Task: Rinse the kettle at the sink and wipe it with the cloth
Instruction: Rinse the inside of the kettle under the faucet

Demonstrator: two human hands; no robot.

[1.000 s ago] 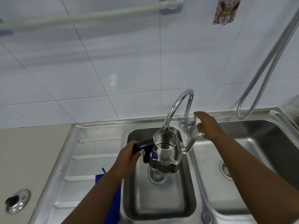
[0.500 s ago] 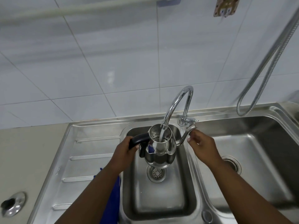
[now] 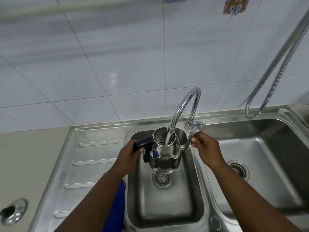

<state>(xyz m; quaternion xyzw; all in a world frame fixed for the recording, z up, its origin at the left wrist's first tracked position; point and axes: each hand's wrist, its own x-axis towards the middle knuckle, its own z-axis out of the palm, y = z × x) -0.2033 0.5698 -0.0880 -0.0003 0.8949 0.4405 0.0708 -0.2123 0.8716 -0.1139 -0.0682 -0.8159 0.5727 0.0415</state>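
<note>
A shiny steel kettle [image 3: 165,158] with a black handle hangs over the left sink basin [image 3: 167,206], above its drain. My left hand [image 3: 128,156] grips the black handle. My right hand [image 3: 206,148] pinches the curved spout on the kettle's right side. Water runs from the chrome tap [image 3: 185,106] straight into the kettle's open top. A blue cloth [image 3: 117,203] lies on the drainboard by the basin's left rim, partly hidden under my left forearm.
A second, larger basin [image 3: 260,173] lies to the right with its own drain. The ribbed drainboard [image 3: 83,164] lies to the left. A metal hose [image 3: 275,64] hangs at the right wall. A round metal fitting [image 3: 12,213] sits in the counter at lower left.
My right hand left the tap lever and took hold of the kettle's spout. Water started running into the kettle, which rose slightly closer to the tap's outlet.
</note>
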